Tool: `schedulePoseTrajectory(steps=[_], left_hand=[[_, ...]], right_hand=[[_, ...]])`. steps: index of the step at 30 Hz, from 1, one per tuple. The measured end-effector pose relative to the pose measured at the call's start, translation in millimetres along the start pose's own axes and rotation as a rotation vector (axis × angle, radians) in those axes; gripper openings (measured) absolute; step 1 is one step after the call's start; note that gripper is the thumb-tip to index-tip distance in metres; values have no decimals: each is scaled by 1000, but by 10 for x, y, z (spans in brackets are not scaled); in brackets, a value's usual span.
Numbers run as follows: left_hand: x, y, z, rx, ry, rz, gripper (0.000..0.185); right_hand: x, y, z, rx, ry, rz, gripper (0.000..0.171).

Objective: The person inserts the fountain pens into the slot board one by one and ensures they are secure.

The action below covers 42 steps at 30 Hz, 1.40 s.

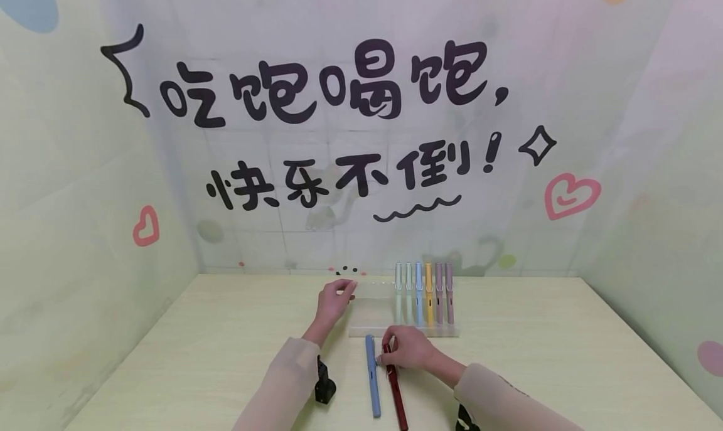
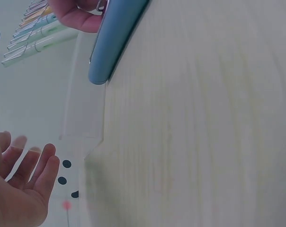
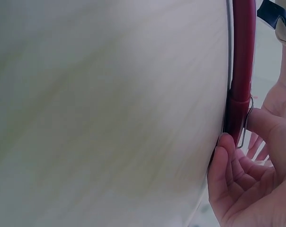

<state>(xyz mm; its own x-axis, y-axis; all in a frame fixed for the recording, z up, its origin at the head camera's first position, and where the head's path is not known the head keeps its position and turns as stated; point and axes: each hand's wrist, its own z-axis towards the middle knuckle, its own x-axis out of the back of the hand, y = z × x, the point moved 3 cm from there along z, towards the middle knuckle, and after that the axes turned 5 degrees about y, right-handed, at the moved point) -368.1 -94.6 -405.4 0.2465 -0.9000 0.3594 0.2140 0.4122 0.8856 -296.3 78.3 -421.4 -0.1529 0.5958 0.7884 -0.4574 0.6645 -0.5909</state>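
Two bare hands, pale beige long sleeves [image 1: 282, 381], black wrist-mounted camera straps [image 1: 324, 381] on both forearms

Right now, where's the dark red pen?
Head view: dark red pen lies on the table, pinched by the right hand, just right of the blue pen.

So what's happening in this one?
A person sits at a pale wooden table. Their right hand pinches the cap end of a dark red pen lying beside a blue pen. The left hand hovers open at the empty end of a clear pen rack, which already holds six pastel pens.
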Motion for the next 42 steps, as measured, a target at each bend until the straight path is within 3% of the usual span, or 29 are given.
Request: schedulePoseTrajectory(steps=[18, 42], left_hand=[[0, 4, 1, 2, 4, 14, 25], [7, 8, -8, 14, -2, -4, 27]], right_hand=[[45, -9, -21, 9, 52, 36, 21], [99, 70, -16, -58, 31, 256, 14]])
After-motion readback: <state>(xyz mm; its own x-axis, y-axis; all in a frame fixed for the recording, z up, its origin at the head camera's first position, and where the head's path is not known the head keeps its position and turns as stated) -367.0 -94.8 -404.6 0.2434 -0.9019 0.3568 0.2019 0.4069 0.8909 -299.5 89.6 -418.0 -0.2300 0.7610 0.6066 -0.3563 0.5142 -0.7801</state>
